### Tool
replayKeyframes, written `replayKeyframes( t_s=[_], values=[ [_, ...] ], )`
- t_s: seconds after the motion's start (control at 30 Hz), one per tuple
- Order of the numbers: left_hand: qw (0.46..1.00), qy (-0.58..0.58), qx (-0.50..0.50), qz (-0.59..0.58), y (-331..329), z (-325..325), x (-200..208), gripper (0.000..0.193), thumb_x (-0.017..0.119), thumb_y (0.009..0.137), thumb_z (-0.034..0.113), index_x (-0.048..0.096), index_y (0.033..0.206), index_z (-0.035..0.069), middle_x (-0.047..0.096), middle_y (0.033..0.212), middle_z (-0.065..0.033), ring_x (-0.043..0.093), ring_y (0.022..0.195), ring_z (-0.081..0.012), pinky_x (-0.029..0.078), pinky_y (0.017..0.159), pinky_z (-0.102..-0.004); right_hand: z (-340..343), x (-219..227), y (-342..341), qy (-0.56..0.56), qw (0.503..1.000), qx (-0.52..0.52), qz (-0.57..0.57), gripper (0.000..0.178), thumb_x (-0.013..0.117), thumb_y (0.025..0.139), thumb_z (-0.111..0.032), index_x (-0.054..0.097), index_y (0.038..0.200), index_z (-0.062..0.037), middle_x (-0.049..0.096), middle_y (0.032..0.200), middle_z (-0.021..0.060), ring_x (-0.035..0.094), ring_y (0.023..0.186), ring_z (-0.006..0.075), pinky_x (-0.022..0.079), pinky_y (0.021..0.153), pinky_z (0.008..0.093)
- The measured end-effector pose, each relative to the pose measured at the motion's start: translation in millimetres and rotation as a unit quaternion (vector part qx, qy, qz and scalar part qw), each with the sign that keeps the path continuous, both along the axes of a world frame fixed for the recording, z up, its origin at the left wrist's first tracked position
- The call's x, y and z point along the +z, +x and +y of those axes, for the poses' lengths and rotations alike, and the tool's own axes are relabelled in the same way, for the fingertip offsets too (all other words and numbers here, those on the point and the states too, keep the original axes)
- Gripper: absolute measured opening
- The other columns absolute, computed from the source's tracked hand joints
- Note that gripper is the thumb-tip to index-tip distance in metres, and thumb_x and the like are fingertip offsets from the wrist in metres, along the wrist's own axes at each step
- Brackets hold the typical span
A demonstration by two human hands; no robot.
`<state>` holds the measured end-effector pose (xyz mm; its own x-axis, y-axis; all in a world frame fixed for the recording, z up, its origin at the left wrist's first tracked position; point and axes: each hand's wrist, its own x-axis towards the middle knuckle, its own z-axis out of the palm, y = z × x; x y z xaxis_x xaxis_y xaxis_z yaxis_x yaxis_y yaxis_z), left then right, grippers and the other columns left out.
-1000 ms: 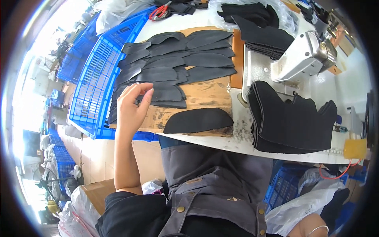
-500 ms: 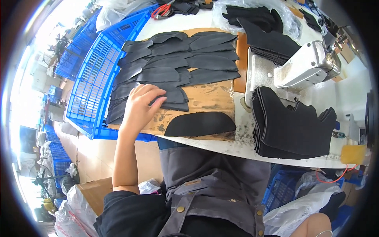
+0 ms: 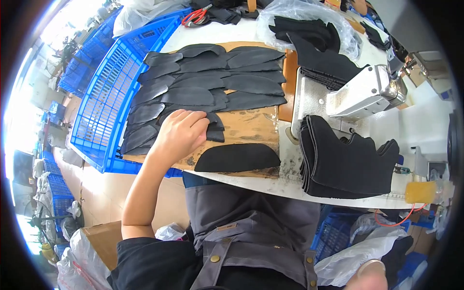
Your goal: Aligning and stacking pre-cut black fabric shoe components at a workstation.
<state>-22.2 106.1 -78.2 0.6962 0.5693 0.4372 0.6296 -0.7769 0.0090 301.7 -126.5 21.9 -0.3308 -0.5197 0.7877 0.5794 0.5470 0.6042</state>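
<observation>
While a cardboard sheet (image 3: 241,129) covers the table's middle, a blue crate (image 3: 104,96) stands left and a white machine (image 3: 365,92) right. Overlapping dark pieces (image 3: 188,96) lie far on the cardboard; one black piece (image 3: 237,158) lies near. The person's left hand (image 3: 181,134), fingers curled, reaches the near dark pieces; whether it grips one cannot be told. Right hand: out of sight. Since a second ago, the left fingers have closed inward.

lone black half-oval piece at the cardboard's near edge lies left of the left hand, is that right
No, not left: the head view shows the lone black half-oval piece, at the near edge of the cardboard, lying right of the left hand.
</observation>
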Motion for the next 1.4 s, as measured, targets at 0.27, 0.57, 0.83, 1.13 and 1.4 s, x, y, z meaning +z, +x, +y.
replayKeyframes(
  t_s=[0.27,0.57,0.83,1.13,1.4],
  values=[
    [0.978,-0.052,0.124,-0.157,-11,-17,-10,0.01,0.068,0.072,0.006,0.06,0.077,0.002,0.064,0.086,-0.0071,0.061,0.081,-0.0252,0.048,0.075,-0.0334,112,-33,-48,-0.615,0.733,-0.092,-0.276,0.03,0.062,0.071,-0.013,0.061,0.098,-0.0005,0.059,0.098,0.0092,0.058,0.089,0.0193,0.047,0.063,0.0257],
    [0.868,-0.238,0.228,-0.371,-27,-12,-10,0.018,0.072,0.079,0.009,0.056,0.078,0.002,0.054,0.064,-0.0001,0.052,0.06,-0.0074,0.043,0.056,-0.0233,229,-91,-131,-0.66,0.66,-0.057,-0.354,0.024,0.065,0.08,-0.013,0.063,0.101,-0.0032,0.059,0.102,0.0069,0.057,0.09,0.0231,0.05,0.076,0.0349],
    [0.702,-0.111,0.213,-0.671,-101,-3,27,0.012,0.061,0.091,0.013,0.054,0.087,0.004,0.058,0.076,-0.001,0.053,0.06,-0.0061,0.044,0.055,-0.0203,244,-94,-149,-0.654,0.705,-0.01,-0.276,0.017,0.066,0.077,-0.007,0.061,0.093,-0.0038,0.06,0.086,0.0081,0.058,0.086,0.0255,0.048,0.073,0.0359],
    [0.64,-0.241,0.016,-0.73,-51,-43,81,0.021,0.057,0.088,0.006,0.053,0.108,-0.001,0.063,0.098,-0.0084,0.061,0.085,-0.0124,0.048,0.074,-0.0243,245,-56,-146,-0.723,0.671,0.032,-0.16,0.041,0.07,0.076,-0.009,0.051,0.111,-0.0018,0.057,0.109,0.0148,0.057,0.105,0.0295,0.048,0.086,0.038],
    [0.665,-0.463,-0.118,-0.574,48,-62,77,0.028,0.071,0.076,0.005,0.045,0.086,0.004,0.059,0.092,-0.01,0.052,0.082,-0.0114,0.043,0.076,-0.0239,147,-36,-54,-0.906,0.19,0.373,0.068,0.033,0.072,0.08,0.0,0.057,0.11,-0.0003,0.062,0.098,-0.0006,0.054,0.093,0.0046,0.045,0.08,0.0214]
  ],
)
